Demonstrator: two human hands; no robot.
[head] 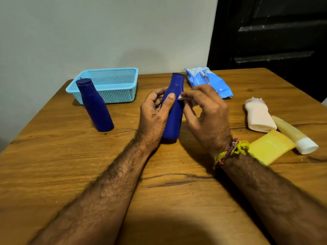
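Note:
A dark blue bottle (pixel 174 119) stands upright at the middle of the wooden table (pixel 70 165). My left hand (pixel 154 112) grips it from the left, thumb across its front. My right hand (pixel 205 110) pinches a small white wipe (pixel 182 97) and holds it against the bottle's right side, just below the neck. A second dark blue bottle (pixel 95 105) stands by itself further left, apart from both hands.
A light blue mesh basket (pixel 109 80) sits at the back left by the wall. A blue wipes pack (pixel 207 80) lies behind my right hand. To the right lie a pale pink bottle (pixel 258 117), a yellow tube with a white cap (pixel 293 134) and a yellow packet (pixel 270 145).

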